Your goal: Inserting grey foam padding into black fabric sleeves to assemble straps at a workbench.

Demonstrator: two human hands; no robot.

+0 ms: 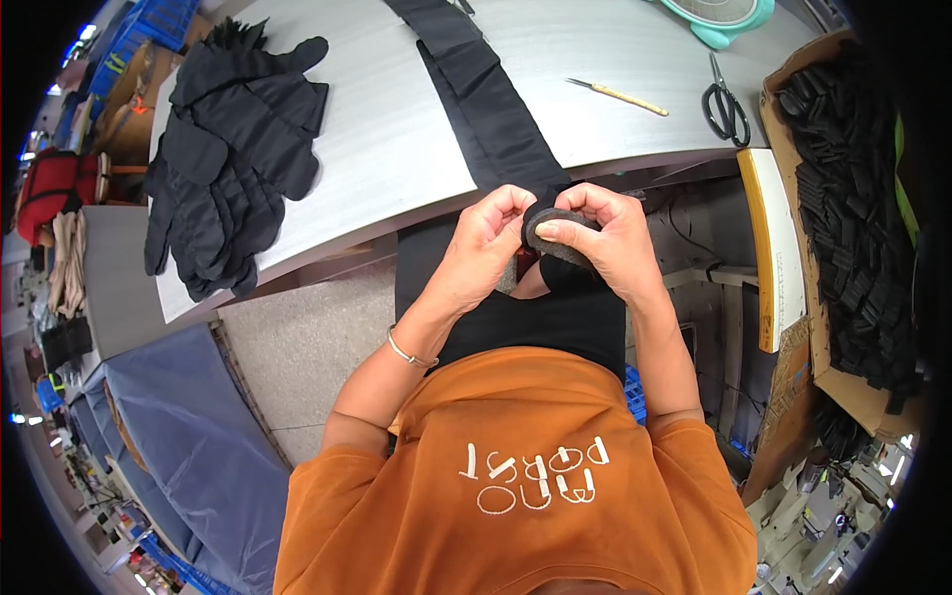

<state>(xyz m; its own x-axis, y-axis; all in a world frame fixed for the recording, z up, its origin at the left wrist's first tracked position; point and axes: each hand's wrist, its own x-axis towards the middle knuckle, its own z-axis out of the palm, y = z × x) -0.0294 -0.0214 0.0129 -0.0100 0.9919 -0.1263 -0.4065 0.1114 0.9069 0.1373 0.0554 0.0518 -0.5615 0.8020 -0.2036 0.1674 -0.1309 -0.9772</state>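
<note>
And here we are at the near edge of the desk [377,119], where both hands are on the same black fabric piece! The left hand [480,248] has thumb and fingertips pressed together on its edge; the right hand [617,240] pinches the rounded dark grey end [565,256], thumb flat across it. That end hangs just off the desk's near edge, above the lap, while a long black strip [491,99] runs back across the desk, seemingly joined to it, though the fingers hide the meeting point. How far along? I'd call this piece under way, not finished, with its end being handled closely. Over on the desk's left side sits a heap of black pieces [238,139], touched by neither hand; done or waiting, I can't tell. On the desk's right side, a wooden-handled pointed tool [630,97] and black-handled scissors [726,104] lie unheld. As for writing, white lettering [535,476] shows upside down on the orange shirt [416,516], below the desk's near edge; no label is legible on the black fabric.
</note>
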